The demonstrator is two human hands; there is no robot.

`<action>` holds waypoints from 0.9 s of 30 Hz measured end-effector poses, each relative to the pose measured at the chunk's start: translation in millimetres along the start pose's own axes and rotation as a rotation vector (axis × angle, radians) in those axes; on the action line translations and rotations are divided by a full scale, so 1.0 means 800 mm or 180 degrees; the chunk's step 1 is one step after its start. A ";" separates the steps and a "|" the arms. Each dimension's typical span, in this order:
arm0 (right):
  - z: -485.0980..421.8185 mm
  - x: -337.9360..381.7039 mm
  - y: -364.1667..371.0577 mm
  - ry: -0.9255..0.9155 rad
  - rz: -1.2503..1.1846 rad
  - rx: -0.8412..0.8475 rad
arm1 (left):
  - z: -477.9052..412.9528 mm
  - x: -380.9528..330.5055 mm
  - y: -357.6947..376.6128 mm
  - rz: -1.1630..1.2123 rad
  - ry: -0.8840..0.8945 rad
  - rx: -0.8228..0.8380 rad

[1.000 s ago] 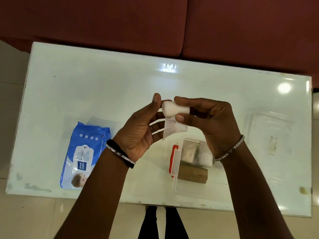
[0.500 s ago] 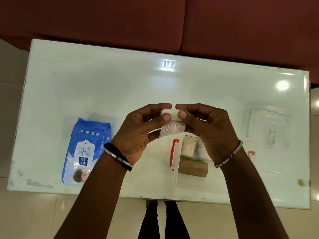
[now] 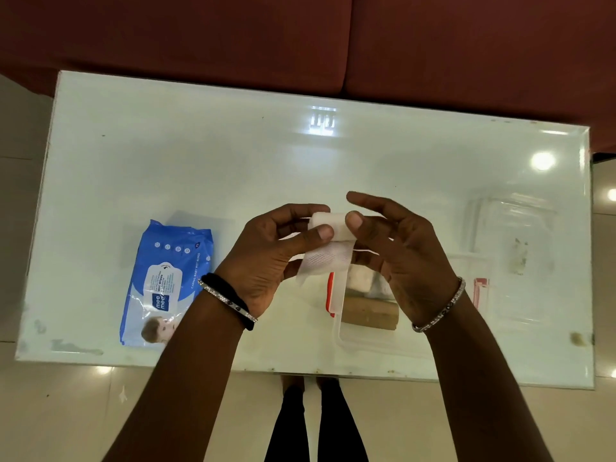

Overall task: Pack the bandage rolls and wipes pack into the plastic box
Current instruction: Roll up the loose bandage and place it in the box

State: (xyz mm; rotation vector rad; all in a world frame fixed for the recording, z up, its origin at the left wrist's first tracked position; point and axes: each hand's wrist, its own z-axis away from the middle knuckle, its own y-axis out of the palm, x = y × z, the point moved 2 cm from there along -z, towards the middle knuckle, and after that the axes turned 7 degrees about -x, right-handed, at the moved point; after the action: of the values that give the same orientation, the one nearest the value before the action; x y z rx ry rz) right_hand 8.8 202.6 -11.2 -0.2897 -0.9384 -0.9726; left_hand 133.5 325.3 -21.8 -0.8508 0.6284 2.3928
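My left hand (image 3: 270,261) and my right hand (image 3: 403,251) both hold a white gauze bandage roll (image 3: 330,225) above the table, thumbs pressed on it. A loose gauze tail (image 3: 326,261) hangs down from the roll. Below and slightly right stands the clear plastic box (image 3: 336,328) with a red clasp (image 3: 330,291). Inside it lie a brown bandage roll (image 3: 370,315) and white rolls (image 3: 360,278), partly hidden by my right hand. The blue wipes pack (image 3: 163,285) lies flat on the table to the left.
The white glass table (image 3: 200,155) fills the view, with a dark red sofa (image 3: 300,38) behind it. The clear box lid (image 3: 513,248) with a red clasp lies at the right. The table's near edge is just below the box.
Both hands have come lower, closer to the box, and turned the roll. The loose gauze tail now hangs more to the left under my left thumb.
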 end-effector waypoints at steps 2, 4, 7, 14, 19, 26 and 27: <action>0.002 -0.004 0.001 0.0027 0.0060 0.0010 | 0.003 0.002 0.000 0.0009 0.0008 0.0021; 0.004 -0.008 -0.001 -0.0085 0.0177 -0.0046 | 0.006 0.004 0.000 0.0029 -0.0043 0.0007; 0.009 -0.011 -0.008 -0.0275 0.0355 -0.0094 | 0.011 0.008 0.000 0.0047 -0.0226 -0.0058; 0.018 -0.015 -0.018 -0.0396 0.0511 0.0173 | 0.016 0.018 0.004 0.0068 -0.0457 -0.0246; 0.026 -0.018 -0.017 0.0156 -0.0024 0.0186 | 0.019 0.019 0.006 0.0012 -0.0375 -0.0193; 0.029 -0.028 -0.016 0.0060 0.0109 -0.0205 | 0.022 0.023 0.010 0.0000 -0.0418 -0.0099; 0.028 -0.029 -0.018 -0.0006 0.0102 -0.0227 | 0.022 0.024 0.010 0.0006 -0.0452 -0.0109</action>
State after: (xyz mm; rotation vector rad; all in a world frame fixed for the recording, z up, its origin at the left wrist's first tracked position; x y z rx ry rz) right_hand -20.0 221.4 -18.4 -0.3648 -0.8996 -0.9775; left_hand 108.2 335.3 -20.6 -0.6869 0.5340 2.4463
